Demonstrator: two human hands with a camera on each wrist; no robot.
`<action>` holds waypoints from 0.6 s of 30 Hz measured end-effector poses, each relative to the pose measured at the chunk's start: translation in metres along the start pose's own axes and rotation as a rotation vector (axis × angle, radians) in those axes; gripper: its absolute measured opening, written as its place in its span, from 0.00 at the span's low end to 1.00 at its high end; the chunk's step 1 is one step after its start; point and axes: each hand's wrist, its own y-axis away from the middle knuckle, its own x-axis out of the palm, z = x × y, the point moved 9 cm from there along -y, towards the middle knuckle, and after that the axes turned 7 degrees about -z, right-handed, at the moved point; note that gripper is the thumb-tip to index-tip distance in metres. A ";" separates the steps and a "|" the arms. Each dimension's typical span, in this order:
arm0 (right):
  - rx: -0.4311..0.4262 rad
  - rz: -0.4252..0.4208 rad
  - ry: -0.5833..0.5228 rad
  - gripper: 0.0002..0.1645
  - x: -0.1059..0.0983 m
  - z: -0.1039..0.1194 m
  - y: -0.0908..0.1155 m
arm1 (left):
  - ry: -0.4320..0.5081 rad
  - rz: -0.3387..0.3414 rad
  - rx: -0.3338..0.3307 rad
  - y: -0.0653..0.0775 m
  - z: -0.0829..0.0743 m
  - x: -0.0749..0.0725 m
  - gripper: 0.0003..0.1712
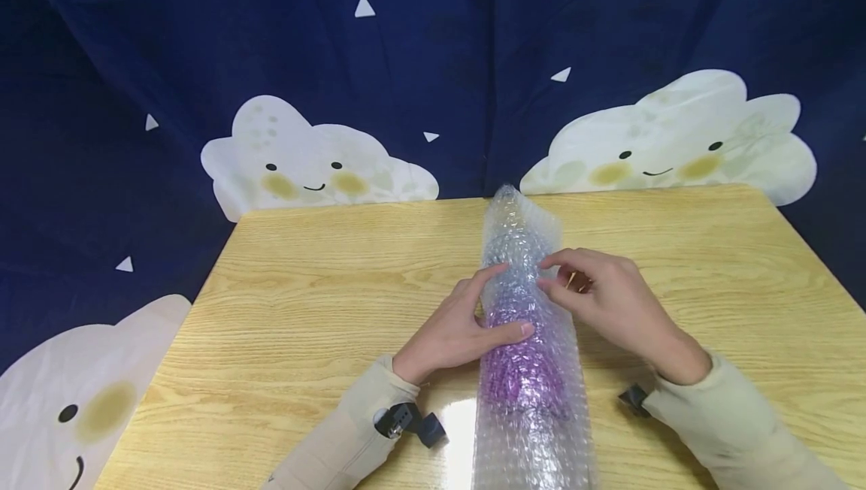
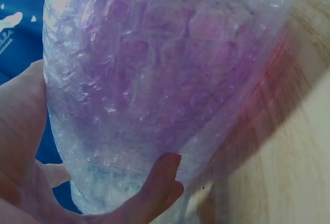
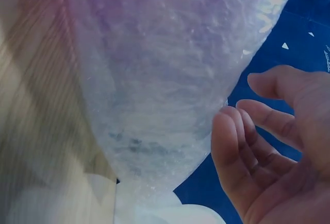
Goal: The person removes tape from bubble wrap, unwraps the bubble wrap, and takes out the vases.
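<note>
A long bundle in clear bubble wrap stretches down the wooden table in the head view. Purple shows through its middle and pale blue farther up; what lies inside is blurred by the wrap. From the left, my left hand holds the bundle, thumb across its top and fingers around the far side, also seen in the left wrist view around the purple part. At the bundle's right edge is my right hand, fingers bent, fingertips close to the wrap. In the right wrist view, a gap separates its thumb from its fingers.
The wooden table runs back to a dark blue curtain printed with smiling clouds and small white triangles. Small black devices are strapped at the left sleeve and the right sleeve.
</note>
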 end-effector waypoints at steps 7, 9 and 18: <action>-0.023 0.020 -0.002 0.14 0.006 0.006 -0.005 | 0.000 0.008 -0.003 -0.001 0.001 0.002 0.52; -0.014 0.014 0.004 0.14 0.007 0.005 -0.006 | -0.002 0.011 -0.005 -0.001 0.001 0.002 0.52; 0.014 0.074 0.019 0.19 0.015 0.004 -0.006 | 0.002 0.011 -0.008 -0.001 0.002 0.001 0.52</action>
